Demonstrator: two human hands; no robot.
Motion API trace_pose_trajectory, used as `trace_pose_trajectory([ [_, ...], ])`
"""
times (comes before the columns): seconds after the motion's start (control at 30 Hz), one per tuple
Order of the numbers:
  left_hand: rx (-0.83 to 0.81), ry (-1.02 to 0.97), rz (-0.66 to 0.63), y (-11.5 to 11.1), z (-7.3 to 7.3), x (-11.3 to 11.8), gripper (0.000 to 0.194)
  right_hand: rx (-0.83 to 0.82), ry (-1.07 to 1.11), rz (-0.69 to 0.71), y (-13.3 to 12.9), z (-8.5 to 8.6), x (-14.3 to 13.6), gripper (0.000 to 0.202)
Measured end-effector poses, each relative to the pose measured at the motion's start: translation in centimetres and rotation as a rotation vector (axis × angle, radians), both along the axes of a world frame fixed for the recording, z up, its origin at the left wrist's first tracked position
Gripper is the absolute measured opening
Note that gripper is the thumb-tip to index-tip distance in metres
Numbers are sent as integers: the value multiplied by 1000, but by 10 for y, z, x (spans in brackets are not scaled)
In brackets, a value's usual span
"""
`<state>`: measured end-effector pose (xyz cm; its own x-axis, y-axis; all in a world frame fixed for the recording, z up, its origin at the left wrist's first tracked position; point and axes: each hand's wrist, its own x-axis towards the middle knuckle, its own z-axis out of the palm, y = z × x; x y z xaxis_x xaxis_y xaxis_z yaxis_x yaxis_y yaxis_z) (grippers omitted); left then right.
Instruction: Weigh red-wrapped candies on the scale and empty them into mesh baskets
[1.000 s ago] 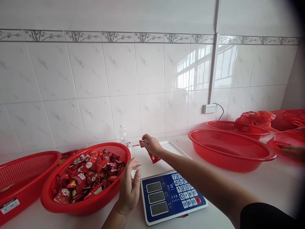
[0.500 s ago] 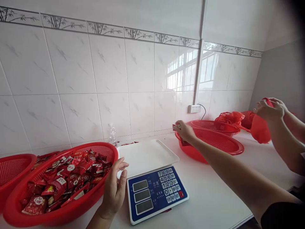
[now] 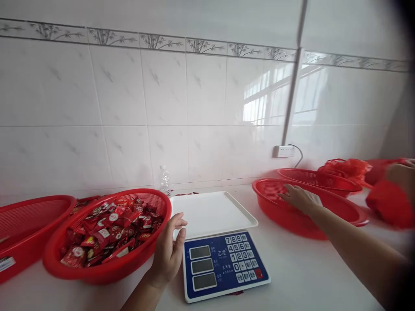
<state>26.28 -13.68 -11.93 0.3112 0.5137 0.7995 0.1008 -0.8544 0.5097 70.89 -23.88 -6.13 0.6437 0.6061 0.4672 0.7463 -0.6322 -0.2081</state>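
The half-open, empty left hand (image 3: 167, 254) has a blue-and-white plastic scale (image 3: 223, 264) at its right, an oval red plastic basket (image 3: 136, 260) of glossy red packets (image 3: 113, 231) at its left. Below the right hand (image 3: 301, 199) (fingers parted, any hold unclear) lies a second oval red plastic basket (image 3: 282, 220); working low should limit spills.

A digital price scale (image 3: 223, 247) stands upright, its white weighing tray (image 3: 211, 211) toward twelve o'clock; its blue panel bears three grey display windows at nine o'clock, pale keys at two and one red key near three. At the scale's nine o'clock, an oval red plastic basket (image 3: 97, 274) holds heaped, glossy red snack packets (image 3: 113, 231). At its two o'clock sits an oval red colander (image 3: 285, 222), mouth up, walls perforated.
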Motion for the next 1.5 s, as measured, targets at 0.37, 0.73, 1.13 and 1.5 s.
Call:
trace_pose_trajectory([
  [0.37, 116, 106, -64, -6, 12, 2, 19, -94, -64, 680, 97, 26, -153, 49],
  [0.73, 529, -135, -110, -23, 21, 2, 22, -851, 146, 1393, 164, 41, -392, 28],
  [1.13, 351, -203, 63, -19, 22, -14, 21, -822, 104, 1251, 199, -23, -417, 21],
  [1.5, 324, -148, -43, -18, 20, -12, 17, -454, 191, 1279, 197, -7, -410, 23],
])
